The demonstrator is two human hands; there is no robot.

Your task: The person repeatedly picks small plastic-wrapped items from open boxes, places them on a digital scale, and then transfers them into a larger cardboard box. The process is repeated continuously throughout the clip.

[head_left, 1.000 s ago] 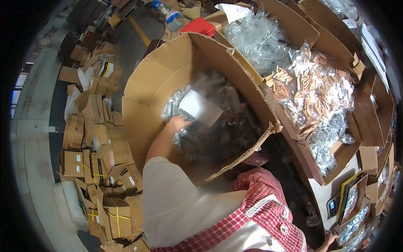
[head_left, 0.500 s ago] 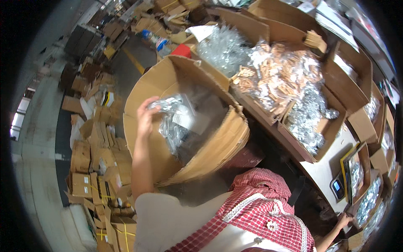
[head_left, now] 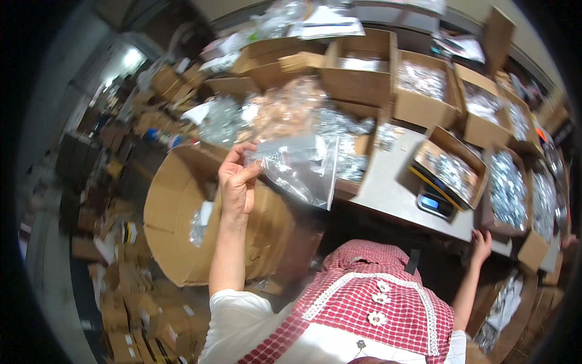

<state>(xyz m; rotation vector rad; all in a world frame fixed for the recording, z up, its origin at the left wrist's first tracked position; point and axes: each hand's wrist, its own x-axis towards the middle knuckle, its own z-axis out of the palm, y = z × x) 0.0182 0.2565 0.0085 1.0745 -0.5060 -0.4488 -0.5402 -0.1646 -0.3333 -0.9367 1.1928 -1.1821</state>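
Note:
My left hand (head_left: 237, 182) pinches a clear, flat plastic zip bag (head_left: 300, 170) by its left end, thumb against fingers. The bag is stretched out to the right, above the large open carton (head_left: 176, 224). Inside that carton lies another clear bag (head_left: 199, 225) with a white slip. My right hand (head_left: 481, 246) is at the front edge of the white table (head_left: 388, 194), its fingers curled on the edge, just right of a small digital scale (head_left: 434, 203).
On the scale rests a tilted box (head_left: 451, 173) of small bagged parts. Several open cartons line the table, among them one with silvery packets (head_left: 508, 191). Bags of light-brown pieces (head_left: 285, 112) lie at the back left. Stacked cardboard (head_left: 145, 303) fills the floor at left.
My left hand has come up out of the large carton with a clear bag and moved right. The view has swung toward the table. My right hand stays at the table edge.

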